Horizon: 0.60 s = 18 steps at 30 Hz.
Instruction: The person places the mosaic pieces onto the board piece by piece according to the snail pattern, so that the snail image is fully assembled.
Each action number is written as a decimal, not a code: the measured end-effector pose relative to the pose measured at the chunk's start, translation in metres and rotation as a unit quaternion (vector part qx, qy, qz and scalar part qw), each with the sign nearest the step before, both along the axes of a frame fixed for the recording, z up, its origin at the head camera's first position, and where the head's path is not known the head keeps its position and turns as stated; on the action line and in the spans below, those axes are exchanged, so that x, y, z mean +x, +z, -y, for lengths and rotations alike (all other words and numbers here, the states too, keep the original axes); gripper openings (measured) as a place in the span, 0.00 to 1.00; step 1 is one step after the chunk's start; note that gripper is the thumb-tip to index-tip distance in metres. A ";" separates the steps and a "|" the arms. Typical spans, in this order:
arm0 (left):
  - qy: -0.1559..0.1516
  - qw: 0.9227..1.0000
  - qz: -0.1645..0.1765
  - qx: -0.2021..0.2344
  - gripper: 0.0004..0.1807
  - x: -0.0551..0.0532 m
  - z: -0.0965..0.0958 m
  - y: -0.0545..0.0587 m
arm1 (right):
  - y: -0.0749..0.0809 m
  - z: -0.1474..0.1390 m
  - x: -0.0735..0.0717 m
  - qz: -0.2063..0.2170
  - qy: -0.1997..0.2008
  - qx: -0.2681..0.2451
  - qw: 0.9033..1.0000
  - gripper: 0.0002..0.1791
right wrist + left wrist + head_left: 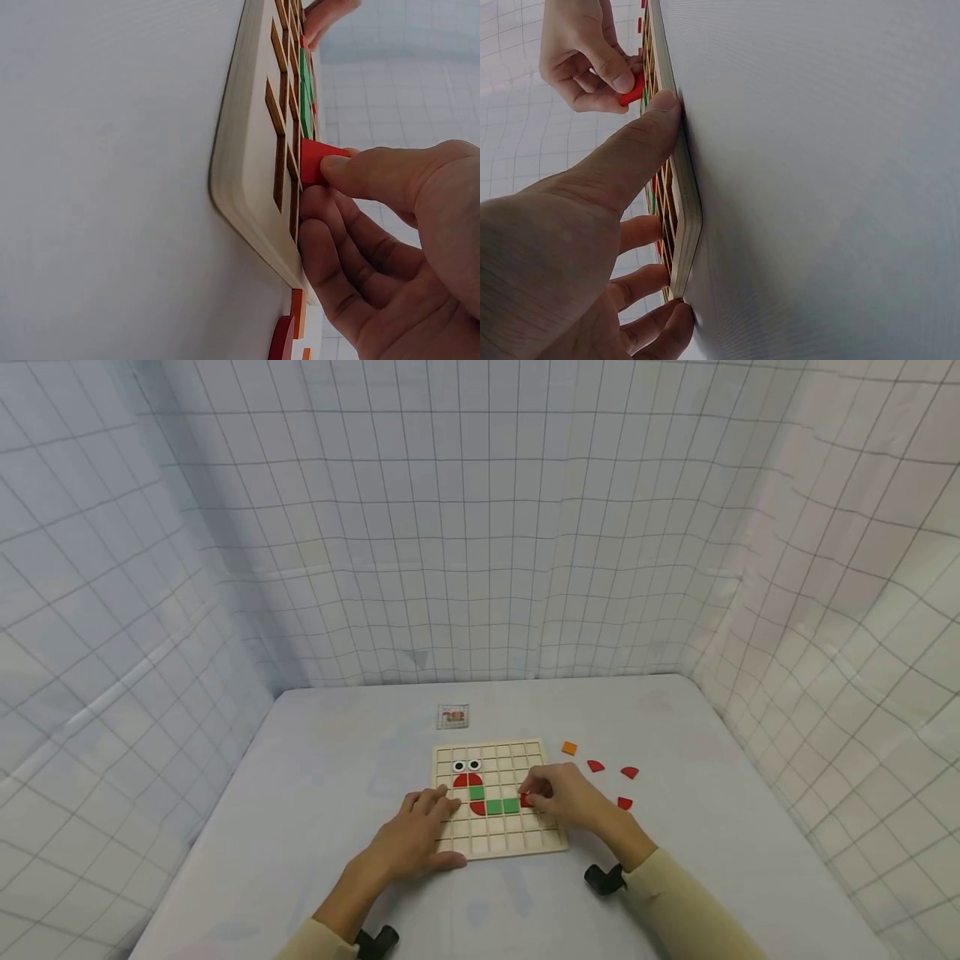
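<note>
The left hand [416,837] rested across the near-left corner of the gridded board [513,840] on the counter [315,760], grip spread apart. Within lay eye tiles [459,767], red tiles [461,782] and three green squares [493,807]. Rightward, the right hand [567,795] pinched a red piece [315,160] at the board; beyond lay an orange square [570,748] and loose red pieces [629,772].

Your left hand [562,232] spans a corner of the board [688,191], thumb tip on one edge, fingers spread around the corner. Farther along the thumb's edge, your right hand [589,56] pinches a red piece [632,93] at the board. Pale table [817,187] extends beyond that edge; gridded cloth [517,135] stands behind.
</note>
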<state>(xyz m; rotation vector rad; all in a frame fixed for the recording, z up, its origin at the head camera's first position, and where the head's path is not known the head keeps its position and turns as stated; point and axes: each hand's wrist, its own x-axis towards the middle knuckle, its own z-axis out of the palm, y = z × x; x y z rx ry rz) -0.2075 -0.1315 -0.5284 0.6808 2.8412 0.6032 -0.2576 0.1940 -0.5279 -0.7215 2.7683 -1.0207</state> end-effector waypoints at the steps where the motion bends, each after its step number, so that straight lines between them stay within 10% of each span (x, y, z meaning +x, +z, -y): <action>1: 0.000 1.000 0.001 0.000 0.50 0.000 0.000 0.000 | 0.000 0.000 0.000 0.002 -0.001 -0.001 1.000 0.05; 18: 0.004 1.000 0.003 0.003 0.51 -0.003 0.000 -0.001 | 0.000 0.005 0.003 0.039 -0.040 0.014 0.998 0.05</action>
